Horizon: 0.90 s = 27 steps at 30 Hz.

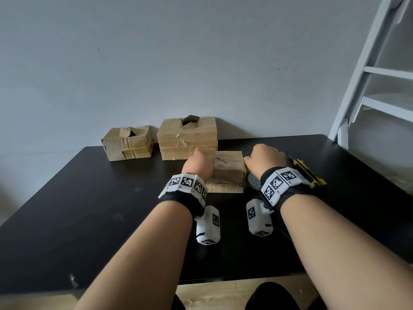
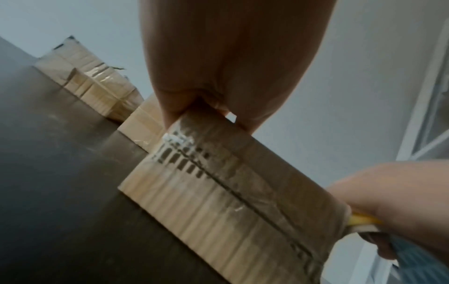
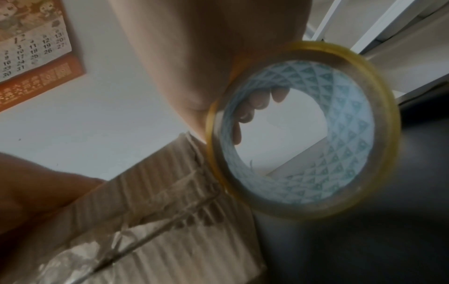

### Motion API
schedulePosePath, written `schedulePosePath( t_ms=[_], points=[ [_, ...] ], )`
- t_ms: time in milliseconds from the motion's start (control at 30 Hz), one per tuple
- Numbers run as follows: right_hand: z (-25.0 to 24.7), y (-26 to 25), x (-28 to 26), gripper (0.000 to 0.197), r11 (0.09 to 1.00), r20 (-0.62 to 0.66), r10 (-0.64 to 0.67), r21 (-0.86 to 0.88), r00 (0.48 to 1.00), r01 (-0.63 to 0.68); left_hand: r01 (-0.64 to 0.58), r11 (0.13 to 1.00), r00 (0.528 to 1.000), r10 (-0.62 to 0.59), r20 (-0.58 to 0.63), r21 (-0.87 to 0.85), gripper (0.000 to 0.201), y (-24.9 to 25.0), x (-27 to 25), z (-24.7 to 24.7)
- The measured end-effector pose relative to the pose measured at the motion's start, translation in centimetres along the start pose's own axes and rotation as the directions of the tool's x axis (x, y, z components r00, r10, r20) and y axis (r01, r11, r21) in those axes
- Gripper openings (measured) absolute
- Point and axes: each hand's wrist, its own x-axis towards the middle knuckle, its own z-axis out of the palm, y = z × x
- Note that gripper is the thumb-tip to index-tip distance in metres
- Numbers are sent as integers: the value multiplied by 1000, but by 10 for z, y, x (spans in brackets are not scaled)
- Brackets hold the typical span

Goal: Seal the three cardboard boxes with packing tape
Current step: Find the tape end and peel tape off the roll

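Three taped cardboard boxes stand on the black table. The near box lies between my hands. My left hand curls over its left end and grips that edge. Clear tape runs along the box's top seam toward my right hand. That hand holds the tape roll at the box's right end, with fingertips hooked through the blue-patterned core. A small box and a larger box, both with torn tops, stand at the back against the wall.
A yellow utility knife lies on the table just right of my right wrist. White ladder-like rails rise at the far right. A wall calendar shows in the right wrist view. The table's front edge is close to my body.
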Motion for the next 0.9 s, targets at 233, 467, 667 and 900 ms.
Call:
schedulePosePath(
  t_ms=[233,467,667,900],
  points=[
    [5,4,4,25,998,30,2,70,1000,-4,-244,892,969,243,52,382,56,17,5,5],
    [-6,11,7,28,983,47,24,181,999,-32,-301,853,953,290,93,426,46,13,12,16],
    [-30,3,17,17,985,4,-5,170,1000,4,-325,828,940,337,58,456,39,10,11,20],
    [-19,9,17,20,990,94,26,134,995,-39,-298,858,949,312,36,419,43,11,13,21]
  ],
)
